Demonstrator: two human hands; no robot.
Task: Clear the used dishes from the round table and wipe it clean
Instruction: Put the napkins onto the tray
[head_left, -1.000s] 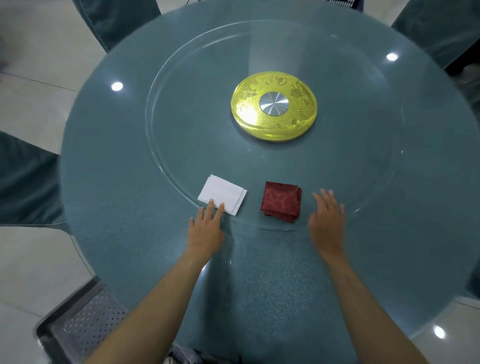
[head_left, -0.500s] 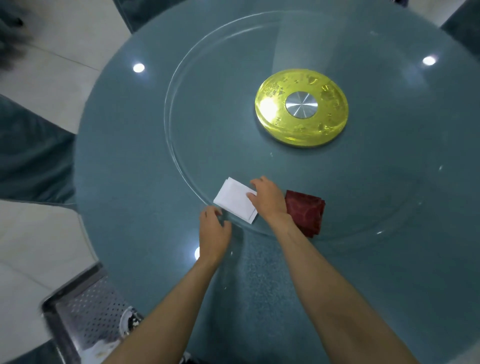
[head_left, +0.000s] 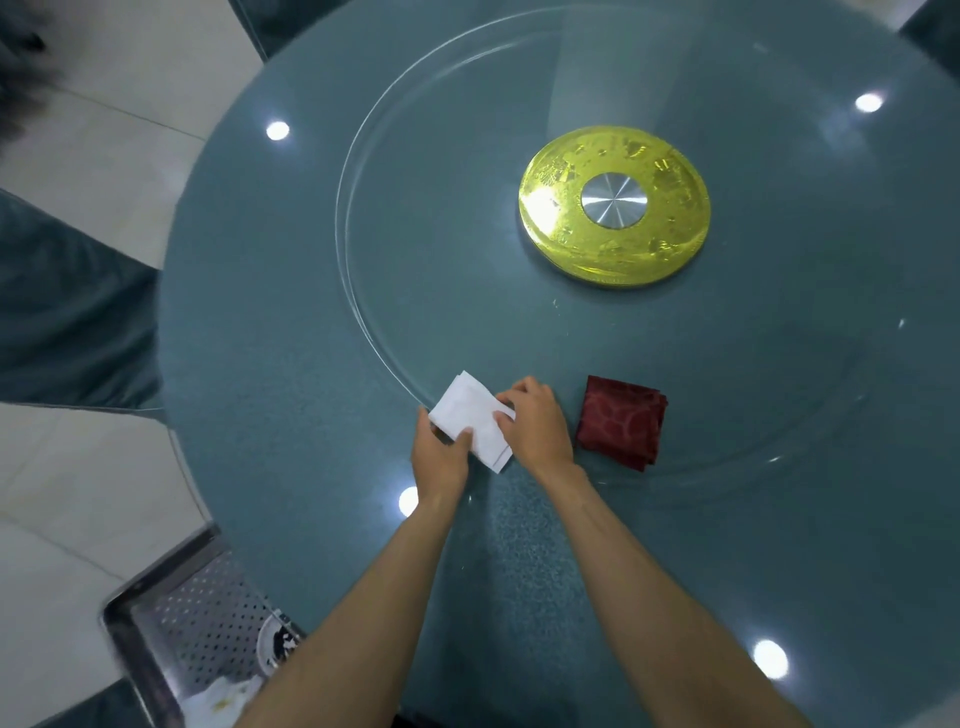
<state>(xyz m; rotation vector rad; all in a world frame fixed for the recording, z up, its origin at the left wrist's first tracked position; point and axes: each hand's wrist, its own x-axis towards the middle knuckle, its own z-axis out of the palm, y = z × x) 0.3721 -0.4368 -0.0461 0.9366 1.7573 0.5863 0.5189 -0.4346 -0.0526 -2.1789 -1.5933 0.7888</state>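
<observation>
With the tabletop (head_left: 270, 364) cleared, a folded white tissue (head_left: 470, 418) is pinched by left hand (head_left: 441, 457) and right hand (head_left: 537, 428); unfolding for wiping seems due next.

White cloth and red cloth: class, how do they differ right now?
The white cloth is plain and gripped by the left hand and right hand; the red cloth is patterned and lies untouched. White sits at the glass turntable's rim, red fully on it. Both are folded.
</observation>
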